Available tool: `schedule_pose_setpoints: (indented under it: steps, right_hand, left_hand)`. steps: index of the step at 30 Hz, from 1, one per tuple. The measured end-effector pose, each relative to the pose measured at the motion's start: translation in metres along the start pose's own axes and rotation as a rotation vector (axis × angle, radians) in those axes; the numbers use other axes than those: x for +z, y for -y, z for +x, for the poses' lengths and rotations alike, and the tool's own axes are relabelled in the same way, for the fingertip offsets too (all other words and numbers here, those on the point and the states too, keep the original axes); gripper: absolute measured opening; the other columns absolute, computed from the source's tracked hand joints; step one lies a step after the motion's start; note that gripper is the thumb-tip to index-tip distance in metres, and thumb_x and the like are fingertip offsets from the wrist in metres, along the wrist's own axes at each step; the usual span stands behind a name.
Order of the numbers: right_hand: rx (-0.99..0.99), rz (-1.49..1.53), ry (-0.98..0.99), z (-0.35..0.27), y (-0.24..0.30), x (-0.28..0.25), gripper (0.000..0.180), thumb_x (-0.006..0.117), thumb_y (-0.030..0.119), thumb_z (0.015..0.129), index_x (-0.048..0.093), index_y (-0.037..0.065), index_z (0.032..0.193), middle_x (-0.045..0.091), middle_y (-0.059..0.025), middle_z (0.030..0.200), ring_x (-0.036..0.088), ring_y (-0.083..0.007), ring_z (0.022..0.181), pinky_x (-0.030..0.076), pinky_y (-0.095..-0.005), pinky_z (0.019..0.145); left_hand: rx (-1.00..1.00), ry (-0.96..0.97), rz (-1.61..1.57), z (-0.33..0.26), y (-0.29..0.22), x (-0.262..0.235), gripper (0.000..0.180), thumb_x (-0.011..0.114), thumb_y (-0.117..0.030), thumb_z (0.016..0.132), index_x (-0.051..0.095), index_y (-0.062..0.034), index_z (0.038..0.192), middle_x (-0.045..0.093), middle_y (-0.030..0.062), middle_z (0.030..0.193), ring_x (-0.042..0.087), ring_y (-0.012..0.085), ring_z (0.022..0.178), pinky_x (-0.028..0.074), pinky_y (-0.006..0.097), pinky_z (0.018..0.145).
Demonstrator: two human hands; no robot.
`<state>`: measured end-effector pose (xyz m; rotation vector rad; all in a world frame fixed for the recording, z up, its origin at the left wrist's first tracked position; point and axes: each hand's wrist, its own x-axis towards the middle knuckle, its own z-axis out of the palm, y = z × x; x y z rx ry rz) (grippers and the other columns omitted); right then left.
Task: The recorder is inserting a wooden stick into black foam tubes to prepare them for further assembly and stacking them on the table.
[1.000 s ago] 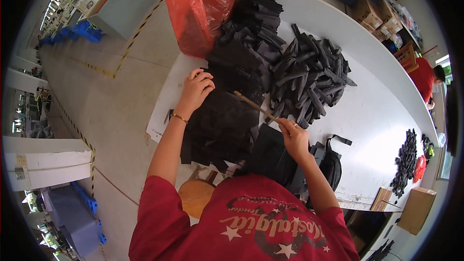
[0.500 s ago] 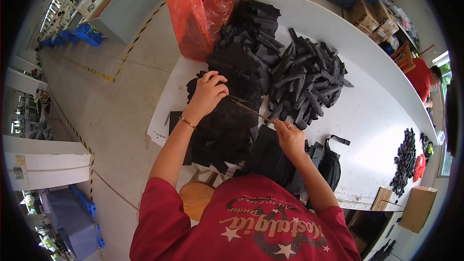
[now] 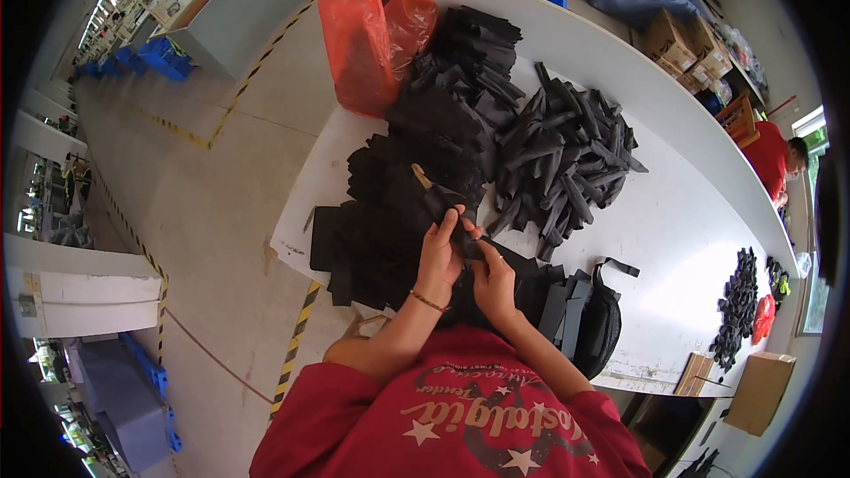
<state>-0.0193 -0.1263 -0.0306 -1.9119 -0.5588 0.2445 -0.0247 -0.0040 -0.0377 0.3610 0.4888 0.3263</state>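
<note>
My left hand [image 3: 440, 252] and my right hand [image 3: 492, 280] are together near the table's front edge, both gripping one flat black fabric piece [image 3: 453, 214]. A thin wooden stick [image 3: 420, 176] juts out of that piece's far end. Under the hands lies a spread of flat black fabric pieces [image 3: 376, 230]. Beyond them is a heap of rolled black fabric pieces [image 3: 562, 159]. A taller stack of black pieces [image 3: 474, 53] sits behind, next to a red plastic bag [image 3: 376, 31].
The white table [image 3: 682, 212] runs to the far right, with a small pile of dark parts [image 3: 737, 305] there. A black bag [image 3: 602, 323] sits by my right elbow. Cardboard boxes [image 3: 673, 31] stand behind. Another person in red [image 3: 775, 159] is at far right.
My left hand has come back from the black pile toward my body and joined my right hand on the black piece with the stick.
</note>
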Motion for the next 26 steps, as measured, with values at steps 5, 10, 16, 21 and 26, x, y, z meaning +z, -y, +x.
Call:
schedule_pose_setpoints:
  steps: [5,10,16,21,26]
  right_hand:
    - [0.113,-0.034,-0.171,-0.020,0.009,0.013,0.024,0.056,0.004,0.090,0.054,0.000,0.114,0.064,-0.0238,0.094,0.064,-0.0409,0.082,0.050,-0.0410,0.068]
    - [0.148,-0.081,-0.096,-0.039,0.005,0.000,0.013,0.056,0.006,0.092,0.056,0.001,0.104,0.063,-0.0231,0.083,0.063,-0.0404,0.075,0.049,-0.0418,0.063]
    - [0.176,-0.079,0.116,-0.078,-0.013,-0.034,0.008,0.059,0.008,0.090,0.059,0.001,0.094,0.059,-0.0213,0.071,0.061,-0.0377,0.064,0.046,-0.0405,0.054]
    - [0.151,-0.126,0.159,-0.137,-0.018,-0.093,0.010,0.063,0.010,0.089,0.060,0.001,0.092,0.056,-0.0107,0.058,0.056,-0.0166,0.049,0.042,-0.0305,0.047]
    - [0.221,-0.293,0.105,-0.130,0.000,-0.116,0.020,0.070,0.016,0.084,0.057,0.001,0.083,0.055,-0.0121,0.057,0.056,-0.0178,0.048,0.040,-0.0313,0.046]
  left_hand:
    - [0.008,-0.109,-0.022,-0.006,-0.003,0.019,0.024,0.067,-0.025,0.089,0.062,-0.0052,0.102,0.062,0.0054,0.073,0.059,0.0188,0.063,0.052,0.036,0.068]
    - [0.035,-0.196,0.047,-0.001,-0.013,0.031,0.020,0.071,-0.023,0.087,0.063,-0.0061,0.095,0.062,0.0044,0.071,0.056,0.0141,0.056,0.050,0.031,0.057]
    - [0.080,-0.234,0.194,0.013,-0.034,0.030,0.018,0.072,-0.021,0.086,0.063,-0.0054,0.086,0.056,0.0021,0.059,0.042,0.0077,0.039,0.030,0.022,0.039]
    - [0.132,-0.173,0.139,0.031,-0.040,0.016,0.019,0.068,-0.024,0.090,0.062,-0.0065,0.085,0.044,-0.0034,0.048,0.029,0.0048,0.033,0.019,0.021,0.035]
    - [0.071,-0.147,0.046,0.027,-0.017,0.037,0.021,0.066,-0.027,0.091,0.061,-0.0066,0.088,0.044,-0.0035,0.049,0.030,0.0043,0.034,0.020,0.020,0.034]
